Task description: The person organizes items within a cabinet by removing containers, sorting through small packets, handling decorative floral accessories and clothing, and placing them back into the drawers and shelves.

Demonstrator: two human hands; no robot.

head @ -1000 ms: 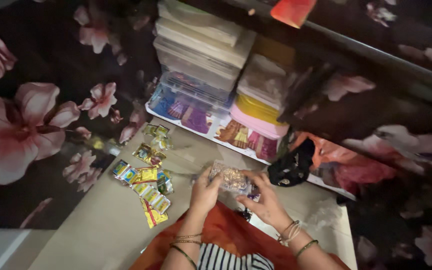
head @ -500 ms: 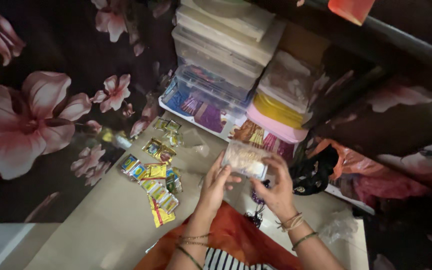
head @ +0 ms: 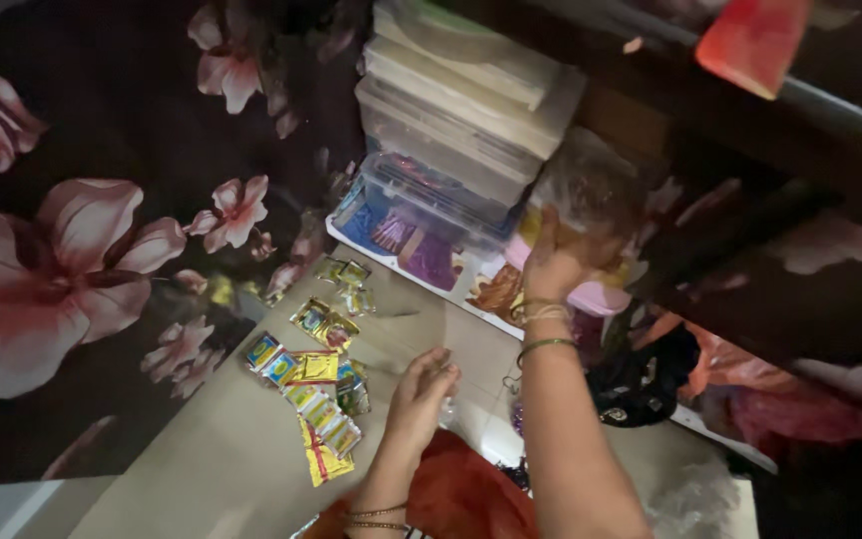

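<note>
Two hands in view: the right hand (head: 558, 262) is raised toward 1 o'clock with its grip closed on a clear plastic packet (head: 591, 190), pressed against the stack of pale flat boxes (head: 471, 90) and clear cases on the shelf. Left hand (head: 421, 394) hangs low near centre, fingers loosely curled and holding nothing (whether it touches the floor cannot be told), just beside the scatter of small yellow, green and blue sachets (head: 316, 384) lying on the tan floor (head: 202, 459) at its 9 o'clock. Dark floral cloth (head: 82, 250) fills the 9 o'clock side.
</note>
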